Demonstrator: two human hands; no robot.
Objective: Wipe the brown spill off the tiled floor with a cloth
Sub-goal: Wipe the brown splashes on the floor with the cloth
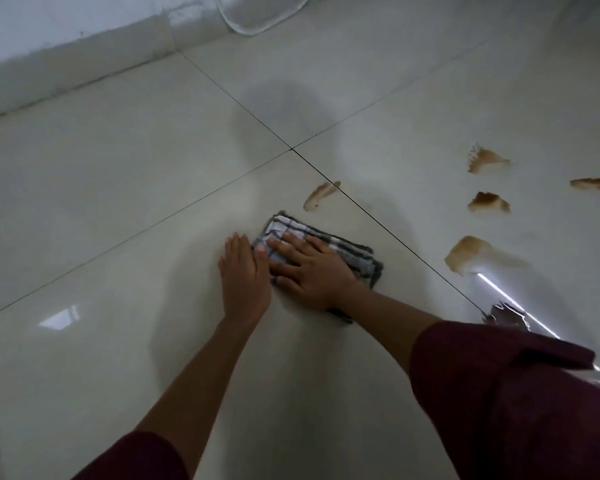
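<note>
A folded grey-and-white checked cloth [347, 249] lies flat on the pale tiled floor [118, 188]. My right hand [309, 271] presses down on it with fingers straight and spread. My left hand [245, 275] lies flat on the tile just left of the cloth, its thumb side touching the cloth's edge. Brown spill smears mark the floor to the right: one streak [321, 195] just beyond the cloth, patches further right [487, 161] [489, 202] [596, 185], and a larger smear [471, 254] near my right sleeve.
A white wall base [66, 53] runs along the far left. A clear rounded plastic object [257, 12] sits at the top edge. Dark grout lines cross near the cloth. A bright light reflection [499, 292] glares on the tile by another brown patch [506, 315].
</note>
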